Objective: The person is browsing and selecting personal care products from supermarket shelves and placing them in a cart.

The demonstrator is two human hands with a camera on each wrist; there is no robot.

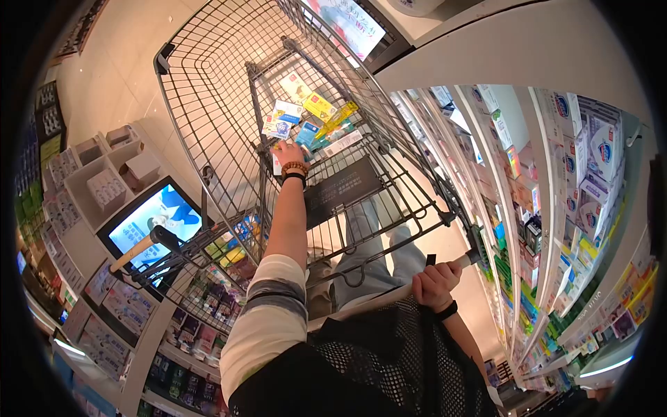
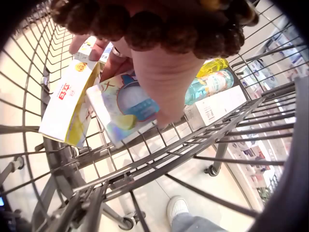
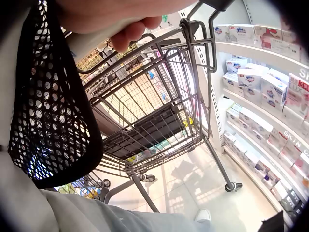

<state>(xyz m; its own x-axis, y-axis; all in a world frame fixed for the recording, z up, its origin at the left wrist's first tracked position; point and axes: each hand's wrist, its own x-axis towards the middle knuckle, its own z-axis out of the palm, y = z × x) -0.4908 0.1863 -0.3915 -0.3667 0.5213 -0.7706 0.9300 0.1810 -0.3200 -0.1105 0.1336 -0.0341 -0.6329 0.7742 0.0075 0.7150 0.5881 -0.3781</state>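
My left hand (image 1: 287,154) reaches down into the shopping cart (image 1: 201,104). It grips a white box with a blue print (image 2: 130,104), thumb on one side and fingers over the far edge. To its left in the left wrist view leans a white and yellow box (image 2: 65,104). On its right lie a teal bottle (image 2: 210,87), a yellow bottle (image 2: 212,66) and a long white box (image 2: 219,106). Further boxes, one of them yellow (image 1: 319,107), lie beyond the hand. My right hand (image 1: 436,283) holds the cart's light-coloured handle (image 1: 358,304) near its right end.
Shelves of boxed goods (image 1: 597,160) run close along the right side. At the left stands a lit screen (image 1: 156,215) beside a display rack (image 1: 94,177); another screen (image 1: 347,24) is ahead. A black mesh bag (image 1: 382,340) hangs against the body.
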